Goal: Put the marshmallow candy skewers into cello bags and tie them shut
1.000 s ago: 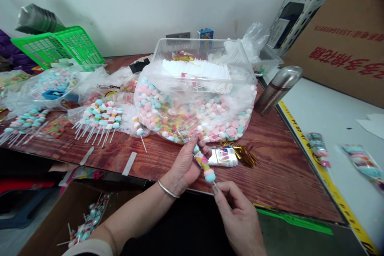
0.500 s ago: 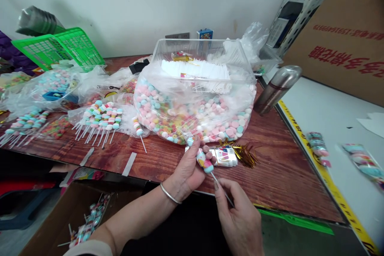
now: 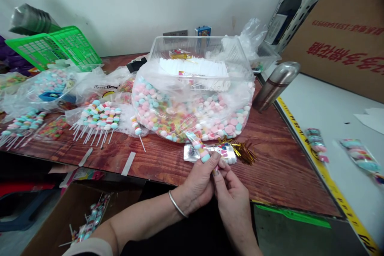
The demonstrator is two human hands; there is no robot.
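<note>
A marshmallow skewer [image 3: 200, 148] in a clear wrapper points up and away from me, its coloured pieces stacked along the stick. Just below the candy, my left hand [image 3: 199, 186] is closed around the wrapper's lower end and the stick. My right hand [image 3: 232, 198] meets it there, thumb and fingers pinched at the same spot; the stick itself is hidden by the fingers. Right behind the skewer lies a stack of printed clear wrappers [image 3: 229, 155], with gold twist ties [image 3: 244, 152] fanned out beside it.
A big bag of marshmallows [image 3: 147, 108] leans before a clear plastic bin [image 3: 246, 58]. Unwrapped skewers [image 3: 102, 116] lie to the left. A steel flask [image 3: 277, 86] stands right. Wrapped skewers [image 3: 316, 144] rest on the white table. A cardboard box [image 3: 126, 196] below holds more.
My left hand has slid down from the candy to the stick end. My right hand has come up against it, and more of the wrapped candy now shows.
</note>
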